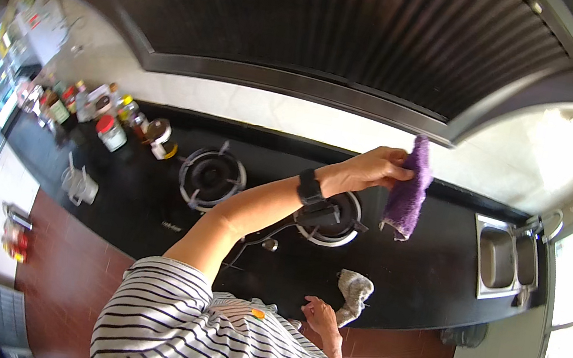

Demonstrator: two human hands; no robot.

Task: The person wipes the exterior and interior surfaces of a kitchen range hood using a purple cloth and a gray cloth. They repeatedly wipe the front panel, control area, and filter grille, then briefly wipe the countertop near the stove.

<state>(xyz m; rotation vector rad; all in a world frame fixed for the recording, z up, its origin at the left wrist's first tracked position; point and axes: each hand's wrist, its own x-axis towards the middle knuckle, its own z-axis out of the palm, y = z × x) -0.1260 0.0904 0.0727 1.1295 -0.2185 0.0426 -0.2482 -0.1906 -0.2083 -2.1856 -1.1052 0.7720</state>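
My left hand [369, 169], a dark watch on its wrist, is stretched over the right side of the gas hob. It pinches a folded purple cloth [408, 195] that hangs in front of the back wall. Low down at the front edge of the black counter [429, 269] is my right hand [321, 316], fingers loosely apart with nothing seen in them. Just beside it a crumpled grey cloth [355, 296] lies at the counter's edge; whether they touch cannot be told. A black object with a cable [323, 213] sits over the right burner [349, 225], partly behind my forearm.
The left burner [212, 178] is near my forearm. Jars and bottles [111, 133] crowd the counter's back left, with a whitish pitcher-like container [80, 186] in front. A double steel sink [497, 260] is at the far right. The range hood [301, 83] hangs above.
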